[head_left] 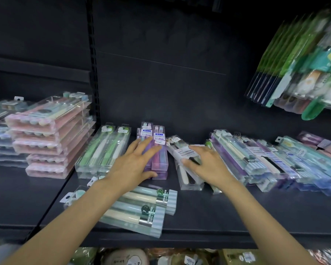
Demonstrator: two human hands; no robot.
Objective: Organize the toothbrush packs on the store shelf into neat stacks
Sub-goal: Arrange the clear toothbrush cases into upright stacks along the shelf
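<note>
— Purple toothbrush packs mid-shelf, under left hand, fingers flat, gripping nothing. Right hand?
— Spread open on black-and-white soft toothbrush pack. Probably light, stiff, slick plastic; best pinched along the long edges.

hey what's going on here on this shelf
A person is tidying toothbrush packs on a dark store shelf. The left hand rests with straight fingers on the purple and pink packs, and the right hand lies on a tilted pack labelled soft toothbrush. The pink stack at left is roughly stacked; the packs at right and the two mint packs in front lie loose.
</note>
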